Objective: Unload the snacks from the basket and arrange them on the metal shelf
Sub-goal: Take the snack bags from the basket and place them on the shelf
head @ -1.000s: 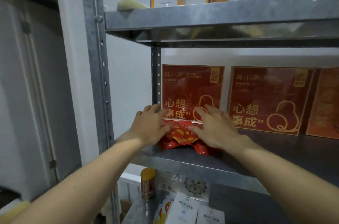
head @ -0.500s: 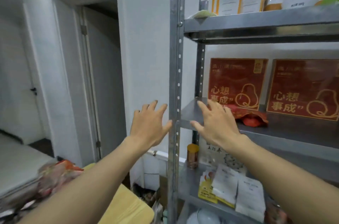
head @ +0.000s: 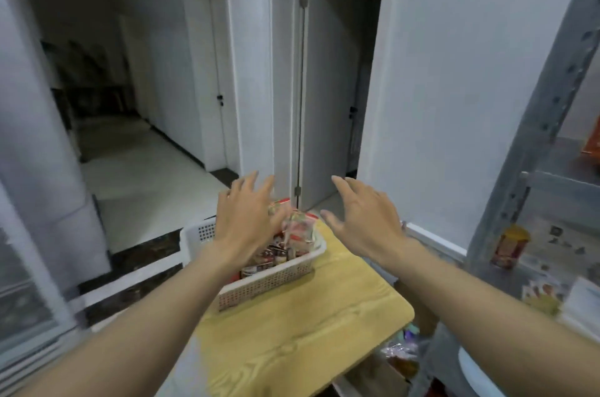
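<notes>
- Fingers apart, empty: left grip (head: 245, 218), right grip (head: 367, 218), centre frame near basket (head: 269, 283).
- Risk: snacks (head: 297, 227) heaped above rim; careless grab could spill them off worktop (head: 308, 331).

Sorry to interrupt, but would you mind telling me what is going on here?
A person is unloading snacks from a basket onto a metal shelf. Right now both hands are empty, fingers spread. The left hand hovers over the white basket, which has snack packets in it. The right hand is beside the basket. The basket sits on a wooden table, and the metal shelf stands to the right.
</notes>
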### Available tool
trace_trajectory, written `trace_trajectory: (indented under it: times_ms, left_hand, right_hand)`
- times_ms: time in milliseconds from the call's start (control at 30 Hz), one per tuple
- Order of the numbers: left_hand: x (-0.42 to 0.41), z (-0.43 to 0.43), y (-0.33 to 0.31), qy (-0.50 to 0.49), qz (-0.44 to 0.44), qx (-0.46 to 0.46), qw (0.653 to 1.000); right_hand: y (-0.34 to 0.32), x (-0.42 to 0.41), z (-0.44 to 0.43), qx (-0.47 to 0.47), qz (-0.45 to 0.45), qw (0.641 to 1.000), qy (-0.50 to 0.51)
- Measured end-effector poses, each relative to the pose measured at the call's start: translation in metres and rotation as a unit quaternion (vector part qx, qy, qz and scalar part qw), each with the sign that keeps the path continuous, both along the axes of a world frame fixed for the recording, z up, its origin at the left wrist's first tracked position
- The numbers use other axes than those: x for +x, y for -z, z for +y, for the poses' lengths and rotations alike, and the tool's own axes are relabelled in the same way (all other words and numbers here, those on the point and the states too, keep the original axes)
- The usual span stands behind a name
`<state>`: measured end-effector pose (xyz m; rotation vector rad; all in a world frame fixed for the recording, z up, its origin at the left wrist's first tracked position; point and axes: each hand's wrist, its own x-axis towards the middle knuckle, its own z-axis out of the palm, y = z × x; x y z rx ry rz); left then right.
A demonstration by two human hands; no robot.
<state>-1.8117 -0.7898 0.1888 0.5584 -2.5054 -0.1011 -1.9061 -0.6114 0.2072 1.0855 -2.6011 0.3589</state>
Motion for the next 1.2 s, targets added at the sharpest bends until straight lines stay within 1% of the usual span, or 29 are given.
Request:
trace_trajectory:
  times_ms: [200, 267, 500, 633, 733, 867, 967, 1133, 1200]
  left_hand:
    - [0.033, -0.087, 0.048, -0.048, -0.023, 0.057, 0.997]
    - [0.033, -0.111, 0.066, -0.063, -0.038, 0.075, 0.994]
    - [0.007, -0.172, 0.141, -0.045, -0.151, 0.139, 0.978]
    - [-0.010, -0.202, 0.187, -0.036, -0.228, 0.194, 0.954]
    - [-0.019, -0.225, 0.215, -0.018, -0.274, 0.212, 0.938]
    - [-0.034, -0.251, 0.242, 0.026, -0.262, 0.261, 0.929]
    - [-0.042, -0.266, 0.258, 0.074, -0.241, 0.330, 0.910]
    - [-0.050, -0.285, 0.275, 0.100, -0.144, 0.446, 0.878]
    - [-0.055, -0.288, 0.279, 0.110, -0.116, 0.470, 0.868]
  right_hand:
    - [0.036, 0.006, -0.090, 0.005, -0.040, 0.994, -0.097]
    - [0.056, -0.005, -0.118, 0.023, -0.055, 0.992, -0.110]
    - [0.128, -0.061, -0.201, 0.078, -0.139, 0.974, -0.161]
    - [0.170, -0.087, -0.239, 0.126, -0.193, 0.958, -0.168]
    - [0.192, -0.098, -0.264, 0.144, -0.230, 0.950, -0.157]
    - [0.213, -0.114, -0.297, 0.152, -0.264, 0.942, -0.141]
    - [0.228, -0.127, -0.321, 0.165, -0.261, 0.938, -0.156]
    - [0.247, -0.144, -0.353, 0.238, -0.275, 0.919, -0.155]
    - [0.251, -0.149, -0.361, 0.249, -0.266, 0.920, -0.144]
